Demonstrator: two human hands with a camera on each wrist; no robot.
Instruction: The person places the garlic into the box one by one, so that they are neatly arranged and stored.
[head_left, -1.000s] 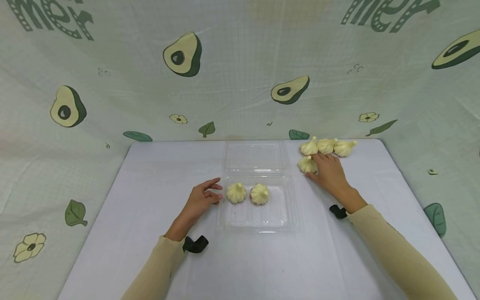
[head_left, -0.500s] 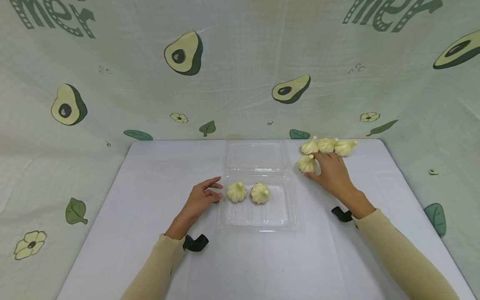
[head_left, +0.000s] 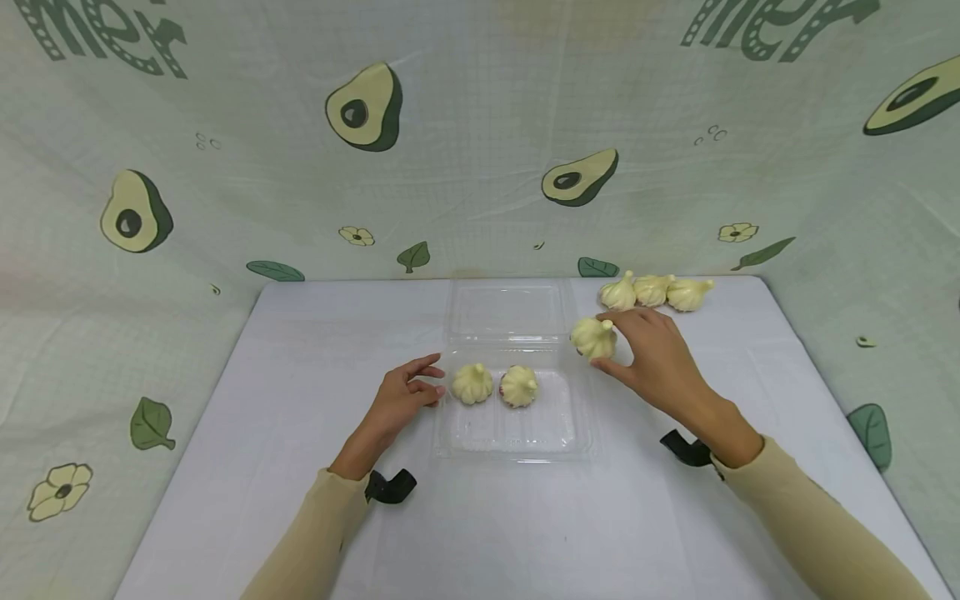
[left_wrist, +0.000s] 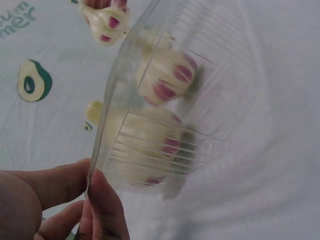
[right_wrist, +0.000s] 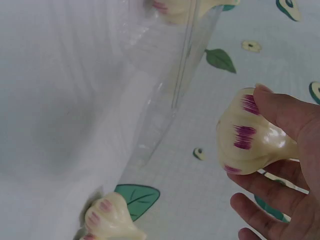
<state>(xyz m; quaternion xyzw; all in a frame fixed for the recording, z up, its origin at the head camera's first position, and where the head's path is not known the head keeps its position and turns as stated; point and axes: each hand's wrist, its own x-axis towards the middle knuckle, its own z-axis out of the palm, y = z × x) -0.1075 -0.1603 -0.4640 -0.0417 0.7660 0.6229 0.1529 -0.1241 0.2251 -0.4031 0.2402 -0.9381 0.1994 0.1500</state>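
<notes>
A garlic bulb (head_left: 592, 337) with purple streaks is held between the thumb and fingers of my right hand (head_left: 660, 358), raised near the right side of a clear plastic clamshell box (head_left: 555, 425). The right wrist view shows this garlic bulb (right_wrist: 245, 135) gripped around its round body. At the box's left edge, my left hand (head_left: 401, 400) pinches the rim (left_wrist: 102, 130) between thumb and fingers. Inside the box's base sit two garlic bulbs side by side, one at the left (head_left: 472, 384) and one near the middle (head_left: 518, 387).
Three more garlic bulbs (head_left: 652, 292) lie in a row at the table's back right. The box's transparent lid (head_left: 510, 308) lies folded open toward the back edge. A white cloth (head_left: 315, 333) covers the table, and a patterned curtain (head_left: 465, 192) hangs behind it.
My right hand has lifted the garlic bulb from in front of the back row and carried it left toward the box. My left hand has stayed at the rim.
</notes>
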